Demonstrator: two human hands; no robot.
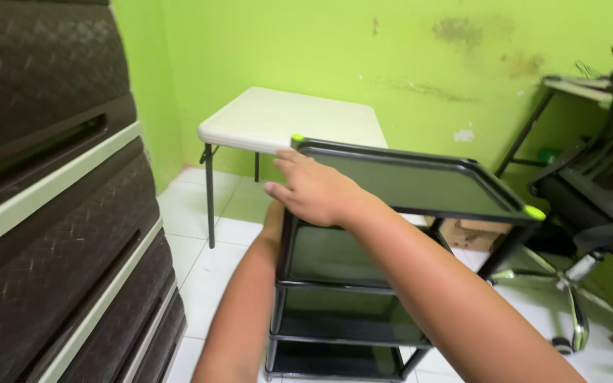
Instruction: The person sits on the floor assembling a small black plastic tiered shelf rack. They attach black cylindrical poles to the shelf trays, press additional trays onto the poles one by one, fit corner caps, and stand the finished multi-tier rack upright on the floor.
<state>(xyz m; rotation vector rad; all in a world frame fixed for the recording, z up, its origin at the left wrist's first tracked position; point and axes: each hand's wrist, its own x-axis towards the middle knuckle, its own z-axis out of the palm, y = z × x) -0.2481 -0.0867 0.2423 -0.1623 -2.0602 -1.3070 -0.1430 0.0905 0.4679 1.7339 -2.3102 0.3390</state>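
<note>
Resting flat and open, the right hand [313, 191] touches the black shelf rack [406, 186]; left hand hidden.

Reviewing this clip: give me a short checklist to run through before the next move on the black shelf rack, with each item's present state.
1. Right hand on the top tray of the black shelf rack: ok, it rests on the near left edge.
2. Left hand's grip: cannot tell, it is hidden behind the right hand and the rack.
3. Top tray level: not ok, it looks tilted against the tiers below.
4. Green corner caps: ok, two are visible.
5. Room on the left: not ok, the dark drawer cabinet stands close.
6. White folding table behind: ok, apart from the rack.
</note>
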